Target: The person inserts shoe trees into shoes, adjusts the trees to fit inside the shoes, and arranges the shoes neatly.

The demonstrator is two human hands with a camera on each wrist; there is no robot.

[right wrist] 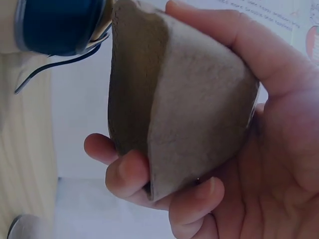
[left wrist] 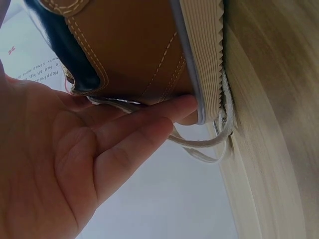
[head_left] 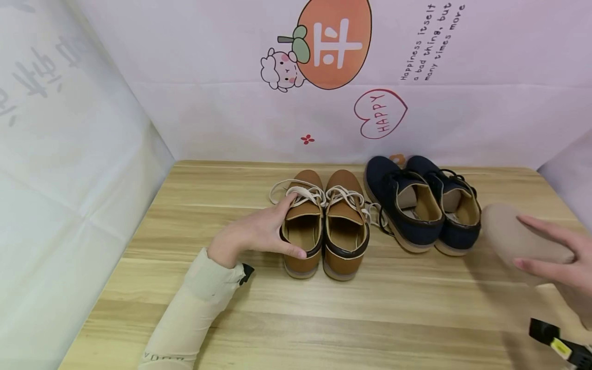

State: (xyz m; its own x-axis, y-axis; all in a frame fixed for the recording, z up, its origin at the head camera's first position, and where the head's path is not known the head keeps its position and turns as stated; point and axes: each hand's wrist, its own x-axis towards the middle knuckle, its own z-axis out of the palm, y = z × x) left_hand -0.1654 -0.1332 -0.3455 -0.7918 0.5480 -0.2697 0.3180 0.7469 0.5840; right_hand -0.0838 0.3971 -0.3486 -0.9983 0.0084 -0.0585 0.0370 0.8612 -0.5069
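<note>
A pair of brown lace-up shoes with cream laces stands on the wooden table, toes to the back wall. My left hand (head_left: pixel 261 231) touches the left brown shoe (head_left: pixel 302 264), its thumb by the heel collar and a finger near the laces. In the left wrist view, fairly straight fingers lie along that shoe's side. The right brown shoe (head_left: pixel 343 266) stands close beside it. My right hand (head_left: pixel 566 262) grips a hollow grey-beige shoe insert (right wrist: pixel 204 99), which looks like moulded pulp, above the table right of the navy shoes.
Two navy lace-up shoes, left (head_left: pixel 416 234) and right (head_left: pixel 458 236), stand angled at the back, with beige inserts (head_left: pixel 407 198) in their toes. A printed white cloth (head_left: pixel 222 118) hangs behind the table (head_left: pixel 324 318). Part of a rounded grey thing (right wrist: pixel 27 229) shows in the right wrist view.
</note>
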